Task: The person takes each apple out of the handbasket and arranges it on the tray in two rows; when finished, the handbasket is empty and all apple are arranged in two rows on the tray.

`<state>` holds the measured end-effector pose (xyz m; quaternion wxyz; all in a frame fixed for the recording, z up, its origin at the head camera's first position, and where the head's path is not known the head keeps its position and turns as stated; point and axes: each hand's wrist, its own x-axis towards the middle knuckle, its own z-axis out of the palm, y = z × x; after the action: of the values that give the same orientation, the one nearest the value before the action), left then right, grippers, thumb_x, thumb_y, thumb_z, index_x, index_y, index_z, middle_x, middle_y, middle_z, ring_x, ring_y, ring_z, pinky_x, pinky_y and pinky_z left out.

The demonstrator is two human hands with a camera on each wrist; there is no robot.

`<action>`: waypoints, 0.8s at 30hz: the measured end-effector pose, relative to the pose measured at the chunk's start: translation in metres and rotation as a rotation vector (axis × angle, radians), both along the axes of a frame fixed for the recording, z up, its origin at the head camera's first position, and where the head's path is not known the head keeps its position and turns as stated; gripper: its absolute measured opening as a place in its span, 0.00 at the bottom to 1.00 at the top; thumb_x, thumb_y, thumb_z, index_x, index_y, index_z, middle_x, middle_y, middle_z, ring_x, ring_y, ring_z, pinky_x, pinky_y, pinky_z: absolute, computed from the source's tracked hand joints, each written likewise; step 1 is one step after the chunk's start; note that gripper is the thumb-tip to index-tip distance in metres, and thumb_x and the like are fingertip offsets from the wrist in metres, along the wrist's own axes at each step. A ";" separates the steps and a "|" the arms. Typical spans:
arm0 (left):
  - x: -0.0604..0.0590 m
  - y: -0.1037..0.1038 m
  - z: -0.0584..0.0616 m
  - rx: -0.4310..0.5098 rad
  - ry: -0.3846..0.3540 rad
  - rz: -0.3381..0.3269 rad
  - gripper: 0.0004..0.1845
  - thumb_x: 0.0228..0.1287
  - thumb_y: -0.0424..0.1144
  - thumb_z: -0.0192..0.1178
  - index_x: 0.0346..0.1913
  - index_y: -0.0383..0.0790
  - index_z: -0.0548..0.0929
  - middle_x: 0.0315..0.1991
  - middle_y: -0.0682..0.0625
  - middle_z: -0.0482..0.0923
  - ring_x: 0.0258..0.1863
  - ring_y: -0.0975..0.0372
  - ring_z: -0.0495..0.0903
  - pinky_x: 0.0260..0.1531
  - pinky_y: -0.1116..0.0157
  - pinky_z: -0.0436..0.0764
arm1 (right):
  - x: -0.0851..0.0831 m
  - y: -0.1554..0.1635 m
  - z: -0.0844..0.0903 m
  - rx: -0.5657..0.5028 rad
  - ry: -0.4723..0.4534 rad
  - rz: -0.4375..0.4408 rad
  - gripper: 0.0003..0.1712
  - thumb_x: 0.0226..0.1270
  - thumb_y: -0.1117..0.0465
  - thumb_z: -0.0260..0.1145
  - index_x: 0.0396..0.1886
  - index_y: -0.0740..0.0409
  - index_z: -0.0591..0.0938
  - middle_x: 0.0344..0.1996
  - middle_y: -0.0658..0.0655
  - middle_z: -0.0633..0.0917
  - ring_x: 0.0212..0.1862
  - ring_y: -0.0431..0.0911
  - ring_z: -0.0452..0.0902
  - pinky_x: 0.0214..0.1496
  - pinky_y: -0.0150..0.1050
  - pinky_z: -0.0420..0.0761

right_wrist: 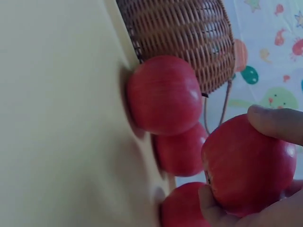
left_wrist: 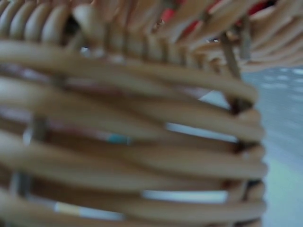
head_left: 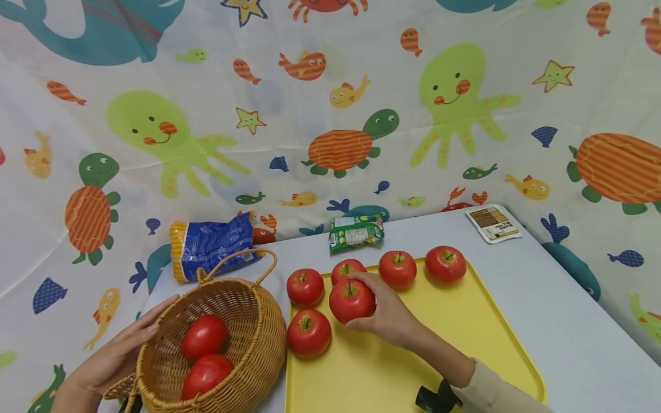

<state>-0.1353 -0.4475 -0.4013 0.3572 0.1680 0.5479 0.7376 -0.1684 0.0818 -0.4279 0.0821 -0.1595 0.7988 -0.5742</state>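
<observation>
Gripping a red apple in the right hand, with thumb pressed to one side and fingers curled round the other, stem uppermost. Holding it above the yellow tray, off the surface, over its left part. Judging by that smooth, glossy skin, probably stiff and hard to squash, but apt to slip if pinched too near the top, and to roll if dropped. Hard to call the weight; impossible to tell real fruit from imitation. Best to take hold across the widest part, with thumb opposing fingers, and to leave the thin stem alone. Over to the left hand: resting against the wicker basket near its rim, with fingers extended and clasping nothing. Look inside that basket for two apples. Back at the tray, count five more apples along the far and left sides. Farther out, on the white table, spot a blue packet, a green packet and a flat pack.
</observation>
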 end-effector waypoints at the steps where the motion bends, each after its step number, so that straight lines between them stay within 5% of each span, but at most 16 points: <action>1: 0.000 0.000 0.000 0.002 -0.001 -0.001 0.34 0.83 0.36 0.20 0.78 0.74 0.60 0.73 0.68 0.66 0.69 0.62 0.71 0.61 0.38 0.71 | 0.001 0.000 -0.002 0.005 -0.007 0.005 0.45 0.51 0.62 0.83 0.69 0.45 0.73 0.65 0.55 0.73 0.65 0.58 0.68 0.54 0.54 0.85; 24: 0.002 -0.001 -0.002 -0.037 0.048 0.037 0.34 0.82 0.35 0.22 0.79 0.73 0.58 0.73 0.68 0.65 0.69 0.64 0.71 0.60 0.40 0.74 | 0.007 0.001 -0.033 0.045 -0.022 0.073 0.44 0.50 0.64 0.84 0.68 0.53 0.75 0.62 0.58 0.77 0.62 0.57 0.73 0.59 0.58 0.80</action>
<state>-0.1334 -0.4480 -0.4030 0.3333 0.1688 0.5728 0.7296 -0.1613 0.0831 -0.4610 0.1153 -0.1801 0.8043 -0.5544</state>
